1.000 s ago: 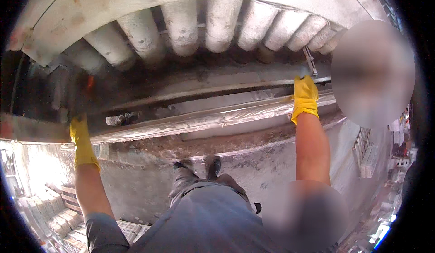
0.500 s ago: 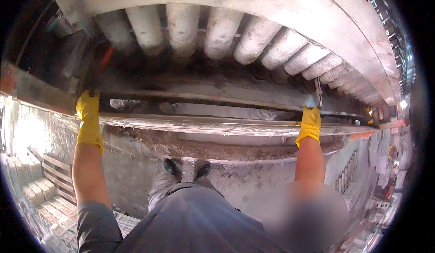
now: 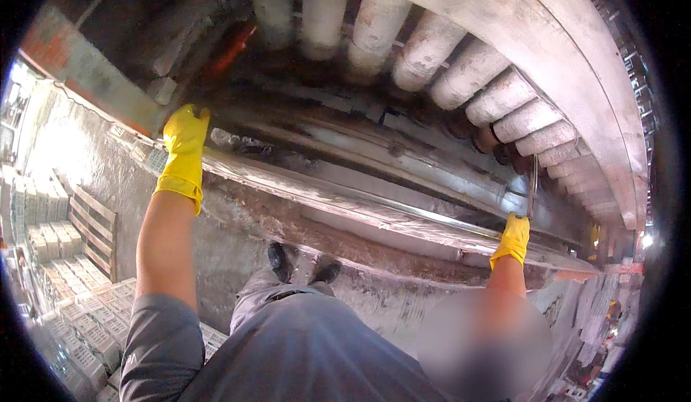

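A long metal bar (image 3: 432, 174) runs across the machine in front of me, slanting down from left to right. My left hand (image 3: 186, 143), in a yellow rubber glove, is closed at the bar's left end, beside the frame's corner; its fingertips are partly hidden. My right hand (image 3: 512, 238), in a matching glove, closes on the bar farther right. A thin upright metal piece (image 3: 533, 186) rises just beyond the right glove. Between bar and crusted front ledge (image 3: 324, 202) lies a long dark slot.
Thick pale rollers (image 3: 374, 31) stand in a row behind the bar, under a broad curved frame (image 3: 576, 56). A wooden pallet (image 3: 93, 229) and stacked pale blocks (image 3: 83, 319) are at the lower left. My shoes (image 3: 279, 259) stand below the ledge.
My view has tilted, so the bar and ledge now slope down to the right. The left glove appears farther right and slightly higher, the right glove lower. Both hands stay at the bar.
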The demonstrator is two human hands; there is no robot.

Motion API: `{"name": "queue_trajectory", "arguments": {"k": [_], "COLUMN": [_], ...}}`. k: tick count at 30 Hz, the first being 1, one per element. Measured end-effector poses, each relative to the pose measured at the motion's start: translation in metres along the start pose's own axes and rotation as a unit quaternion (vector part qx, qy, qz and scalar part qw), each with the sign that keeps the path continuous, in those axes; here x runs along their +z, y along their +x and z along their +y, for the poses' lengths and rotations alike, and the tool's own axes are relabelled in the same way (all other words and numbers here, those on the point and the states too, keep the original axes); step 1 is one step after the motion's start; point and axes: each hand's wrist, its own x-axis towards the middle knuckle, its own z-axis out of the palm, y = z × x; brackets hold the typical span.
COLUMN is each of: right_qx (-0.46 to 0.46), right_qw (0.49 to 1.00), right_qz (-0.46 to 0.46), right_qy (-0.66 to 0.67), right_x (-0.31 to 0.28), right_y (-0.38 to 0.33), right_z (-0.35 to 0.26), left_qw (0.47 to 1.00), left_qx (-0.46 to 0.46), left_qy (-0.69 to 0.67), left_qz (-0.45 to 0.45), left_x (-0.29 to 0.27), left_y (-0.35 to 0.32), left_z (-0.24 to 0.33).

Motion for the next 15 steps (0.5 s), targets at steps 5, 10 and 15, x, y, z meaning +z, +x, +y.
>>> {"name": "queue_trajectory", "arguments": {"k": [5, 10, 15], "right_qx": [0.016, 0.033, 0.013], "right_qw": [0.999, 0.998, 0.998], "right_qz": [-0.018, -0.016, -0.013], "right_qy": [0.028, 0.054, 0.058], "right_x": [-0.005, -0.008, -0.002], "right_y": [-0.008, -0.018, -0.013], "right_z": [-0.003, -0.011, 0.017], "left_qw": [1.000, 1.000, 1.000], "left_qx": [0.003, 0.005, 0.010], "left_qy": [-0.005, 0.005, -0.014], "left_qz": [0.010, 0.006, 0.003], "left_x": [-0.002, 0.000, -0.002], "left_y": [-0.006, -0.008, -0.016], "left_z": [0.001, -0.004, -0.002]}}
